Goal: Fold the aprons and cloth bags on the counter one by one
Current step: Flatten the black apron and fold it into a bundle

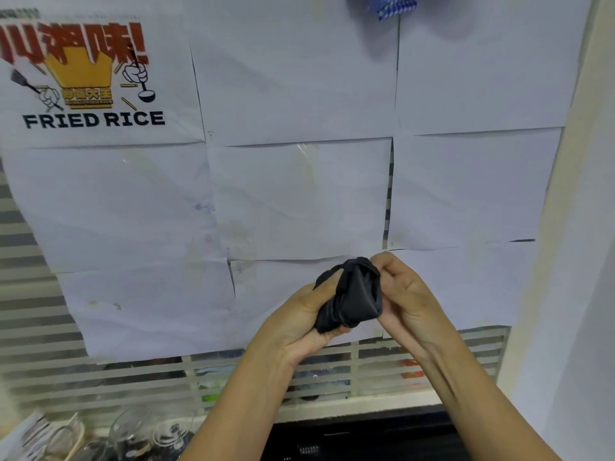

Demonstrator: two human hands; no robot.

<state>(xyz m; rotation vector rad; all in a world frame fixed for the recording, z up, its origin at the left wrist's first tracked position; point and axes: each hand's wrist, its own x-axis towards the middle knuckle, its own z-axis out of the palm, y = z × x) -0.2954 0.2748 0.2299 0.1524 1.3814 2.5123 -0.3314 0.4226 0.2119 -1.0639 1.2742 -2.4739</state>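
A bunched-up black cloth (354, 296) is held up in front of me, well above the counter, crumpled into a tight bundle. My left hand (299, 322) grips its lower left side from below. My right hand (404, 294) pinches its upper right edge with fingers curled over the top. I cannot tell whether the cloth is an apron or a bag. Both forearms rise from the bottom of the view.
White paper sheets (299, 194) and a "FRIED RICE" poster (93, 81) cover the slatted window ahead. Clear glasses (133, 430) stand at the bottom left. A dark counter surface (366, 437) lies below my arms. A white wall (572, 294) runs along the right.
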